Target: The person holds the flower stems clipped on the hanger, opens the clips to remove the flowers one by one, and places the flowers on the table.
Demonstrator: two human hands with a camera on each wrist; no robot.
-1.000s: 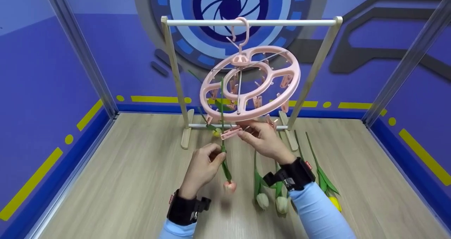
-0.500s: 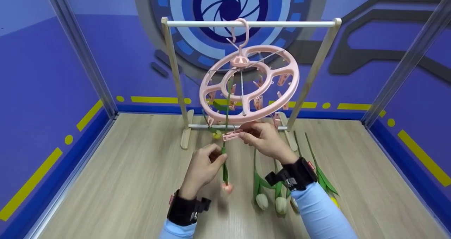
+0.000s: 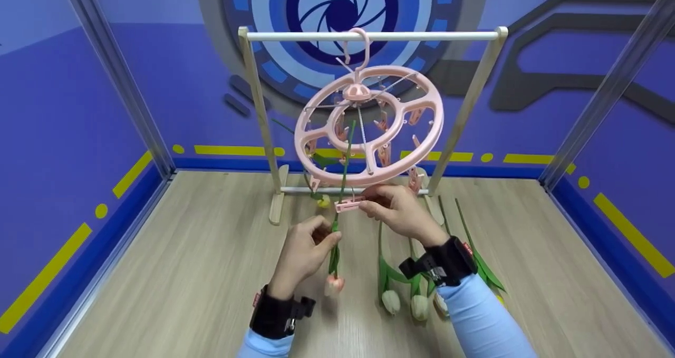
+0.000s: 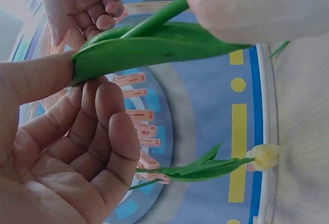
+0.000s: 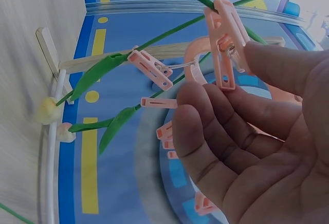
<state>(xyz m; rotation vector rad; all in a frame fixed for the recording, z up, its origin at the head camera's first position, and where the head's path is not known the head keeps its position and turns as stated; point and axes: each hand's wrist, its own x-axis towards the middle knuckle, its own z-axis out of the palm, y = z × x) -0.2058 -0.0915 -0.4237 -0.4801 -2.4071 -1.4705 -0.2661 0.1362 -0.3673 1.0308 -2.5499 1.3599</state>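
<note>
A pink tulip (image 3: 334, 284) hangs head down in front of the rack, its green stem (image 3: 343, 181) rising across the lower rim of the round pink clip hanger (image 3: 369, 126). The left hand (image 3: 306, 252) pinches the stem just above the bloom, between thumb and curled fingers. The right hand (image 3: 398, 210) pinches a pink clip (image 3: 349, 204) that dangles from the hanger's rim; in the right-wrist view the clip's tips meet the stem. The hanger's hook hangs on the white top bar of a wooden rack (image 3: 253, 110). A yellow tulip (image 3: 322, 201) hangs from a clip behind the stem. White tulips (image 3: 406, 302) lie flat on the wooden floor (image 3: 174, 273) under the right forearm, heads toward the person, with another stem just to their right.
</note>
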